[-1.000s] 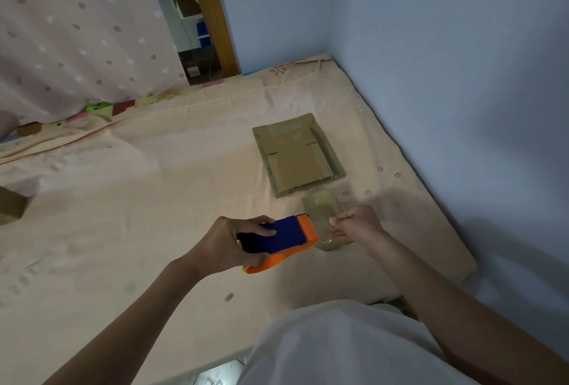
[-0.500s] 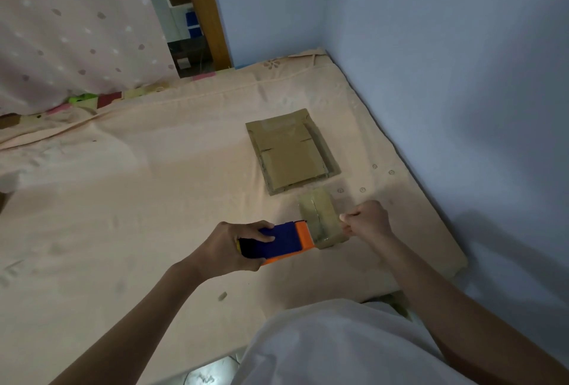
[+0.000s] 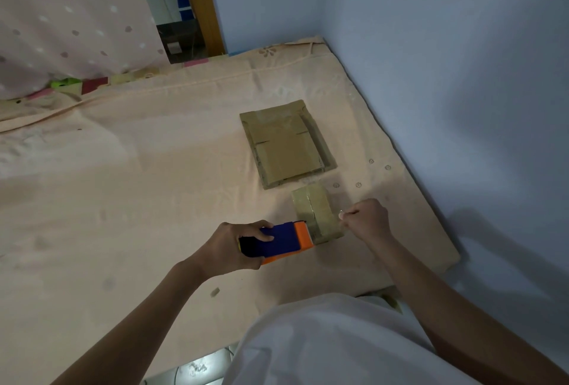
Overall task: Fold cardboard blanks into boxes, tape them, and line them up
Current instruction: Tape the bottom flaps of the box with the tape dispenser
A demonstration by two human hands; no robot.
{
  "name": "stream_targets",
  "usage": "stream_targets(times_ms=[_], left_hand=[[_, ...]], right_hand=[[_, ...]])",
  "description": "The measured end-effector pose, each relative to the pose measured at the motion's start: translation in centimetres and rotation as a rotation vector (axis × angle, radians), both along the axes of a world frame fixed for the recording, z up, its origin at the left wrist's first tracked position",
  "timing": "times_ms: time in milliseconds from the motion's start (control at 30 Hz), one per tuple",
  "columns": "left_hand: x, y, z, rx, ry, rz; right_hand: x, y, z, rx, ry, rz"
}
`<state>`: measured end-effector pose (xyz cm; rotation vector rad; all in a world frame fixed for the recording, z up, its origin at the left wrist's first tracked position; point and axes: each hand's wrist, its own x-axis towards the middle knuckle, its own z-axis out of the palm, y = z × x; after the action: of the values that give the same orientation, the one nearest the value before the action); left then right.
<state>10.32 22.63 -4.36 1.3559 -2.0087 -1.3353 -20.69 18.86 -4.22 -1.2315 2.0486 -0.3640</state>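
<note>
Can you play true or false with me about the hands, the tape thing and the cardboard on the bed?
1. The left hand holds a blue and orange tape dispenser. True.
2. The small box stands on top of the stack of flat cardboard blanks. False: it sits on the bed sheet, just in front of the stack.
3. The right hand is flat and wide open. False: its fingers are curled, pinching at the box's right side.
4. The dispenser's orange end meets the small box. True.
5. The blanks lie on the floor. False: they lie on the sheet, near the blue wall.
</note>
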Motion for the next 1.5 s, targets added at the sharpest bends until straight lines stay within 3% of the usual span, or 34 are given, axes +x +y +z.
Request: stream_targets(times_ms=[1500], left_hand=[[-0.3, -0.2, -0.6, -0.015, -0.066, -0.054]], right_hand=[[0.1, -0.3, -2.2, 0.025, 0.005, -0.058]])
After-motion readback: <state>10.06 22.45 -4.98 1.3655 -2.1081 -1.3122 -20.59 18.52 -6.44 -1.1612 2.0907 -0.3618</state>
